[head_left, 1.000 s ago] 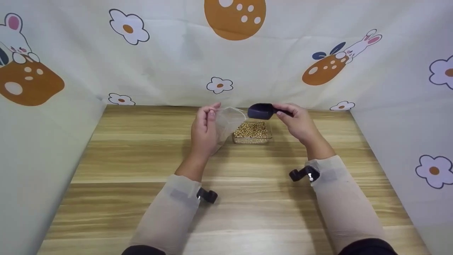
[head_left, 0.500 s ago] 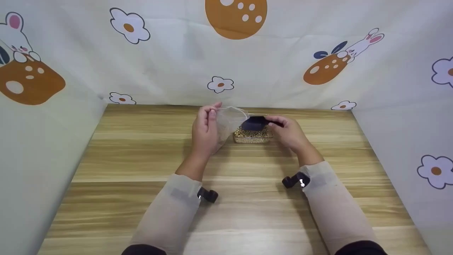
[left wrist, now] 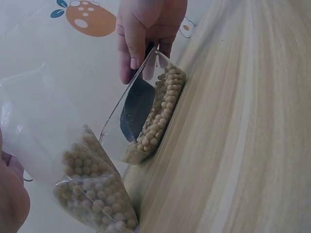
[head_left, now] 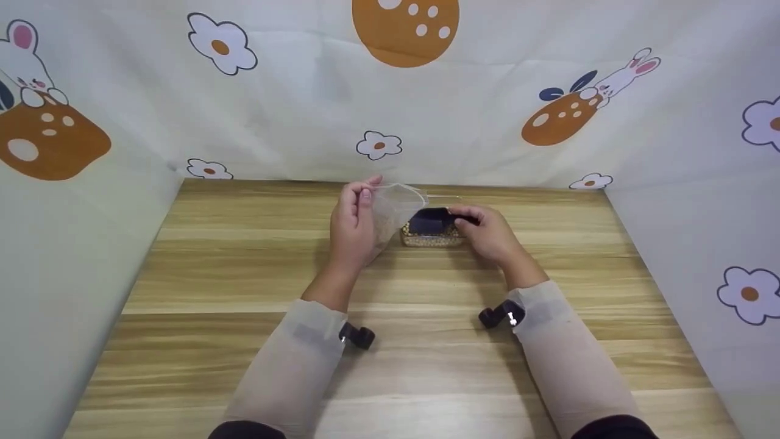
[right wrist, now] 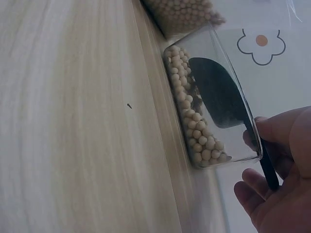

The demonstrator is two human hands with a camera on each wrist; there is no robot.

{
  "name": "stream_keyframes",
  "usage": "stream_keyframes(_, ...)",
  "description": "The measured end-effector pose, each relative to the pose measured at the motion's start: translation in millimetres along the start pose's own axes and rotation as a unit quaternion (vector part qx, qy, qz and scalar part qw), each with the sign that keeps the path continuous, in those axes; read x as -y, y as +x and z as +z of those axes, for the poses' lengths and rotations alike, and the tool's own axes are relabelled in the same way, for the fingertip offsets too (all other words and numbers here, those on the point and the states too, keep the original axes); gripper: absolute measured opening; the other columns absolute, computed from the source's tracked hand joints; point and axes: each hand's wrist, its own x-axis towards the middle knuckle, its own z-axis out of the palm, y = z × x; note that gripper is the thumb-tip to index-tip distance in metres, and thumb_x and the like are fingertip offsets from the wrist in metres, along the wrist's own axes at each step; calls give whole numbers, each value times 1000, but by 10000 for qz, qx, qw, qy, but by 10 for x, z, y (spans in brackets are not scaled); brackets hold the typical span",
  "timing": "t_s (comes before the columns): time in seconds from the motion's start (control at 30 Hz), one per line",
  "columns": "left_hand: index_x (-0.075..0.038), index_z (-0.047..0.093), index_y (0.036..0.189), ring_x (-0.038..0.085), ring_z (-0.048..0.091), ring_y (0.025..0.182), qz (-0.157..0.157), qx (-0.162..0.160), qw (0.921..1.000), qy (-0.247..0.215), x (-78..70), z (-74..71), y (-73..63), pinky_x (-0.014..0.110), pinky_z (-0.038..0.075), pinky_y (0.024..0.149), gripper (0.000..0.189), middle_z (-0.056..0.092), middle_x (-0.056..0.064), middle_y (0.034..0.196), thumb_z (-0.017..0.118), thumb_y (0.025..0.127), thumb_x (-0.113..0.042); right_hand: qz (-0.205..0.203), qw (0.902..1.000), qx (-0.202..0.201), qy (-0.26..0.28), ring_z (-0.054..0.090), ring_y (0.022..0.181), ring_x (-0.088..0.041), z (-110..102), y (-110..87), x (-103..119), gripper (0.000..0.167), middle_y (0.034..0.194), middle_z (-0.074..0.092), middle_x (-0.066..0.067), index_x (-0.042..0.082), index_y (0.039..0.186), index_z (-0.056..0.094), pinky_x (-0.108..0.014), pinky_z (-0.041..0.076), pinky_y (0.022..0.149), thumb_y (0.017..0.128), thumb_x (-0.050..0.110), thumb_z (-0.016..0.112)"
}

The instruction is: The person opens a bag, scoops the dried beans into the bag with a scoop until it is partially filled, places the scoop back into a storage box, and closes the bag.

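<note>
My left hand (head_left: 353,222) pinches the rim of a clear plastic bag (head_left: 393,210), its mouth spread wide. Round tan beans, like soybeans (left wrist: 92,189), fill the lower part of the bag in the left wrist view. Just right of it stands a clear rectangular container (head_left: 420,244) holding more of the same beans (right wrist: 199,136). My right hand (head_left: 487,231) holds a black scoop (head_left: 430,221) by its handle between thumb and fingers. The scoop's blade (right wrist: 216,90) is inside the container, its edge down at the beans.
Bag and container are near the back edge of a wood-grain table (head_left: 402,341). A pale curtain (head_left: 292,110) with rabbit and flower prints rises behind and along both sides. Each forearm wears a black wrist camera (head_left: 358,336).
My right hand has moved down and left, bringing the scoop from above the container into it. My left hand and the bag have stayed in place.
</note>
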Motion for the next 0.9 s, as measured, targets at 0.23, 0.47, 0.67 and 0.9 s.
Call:
stream_keyframes(0.23,-5,61,119,18,62,142,-33,11,10000,5,-3,6,-3,30,44,125,20,72,3,142,45,115,-17,280,9996,-79,57,63,128,-25,-62,-17,29,34,146,68,-13,11,137,72,-34,51,108,105,17,66)
stream_keyframes(0.47,-3,60,119,19,62,141,18,16,10000,-80,17,4,1,32,45,124,20,73,6,142,46,115,-17,355,9983,-402,230,57,141,-32,-135,-43,182,36,152,63,-8,13,139,71,-48,46,121,106,26,67)
stream_keyframes(0.67,-3,61,118,20,63,140,51,3,9999,-143,26,1,1,34,47,123,20,73,7,141,45,115,-16,-52,9961,-635,611,49,150,-30,-101,-101,375,36,154,59,-12,8,138,72,-50,37,130,105,22,69)
stream_keyframes(0.9,-4,61,117,21,62,141,5,1,9999,-146,24,6,-1,35,46,124,20,72,6,142,46,115,-18,-407,9890,-781,1191,61,136,-31,73,-175,641,35,149,63,-15,4,135,72,-42,49,120,103,16,71)
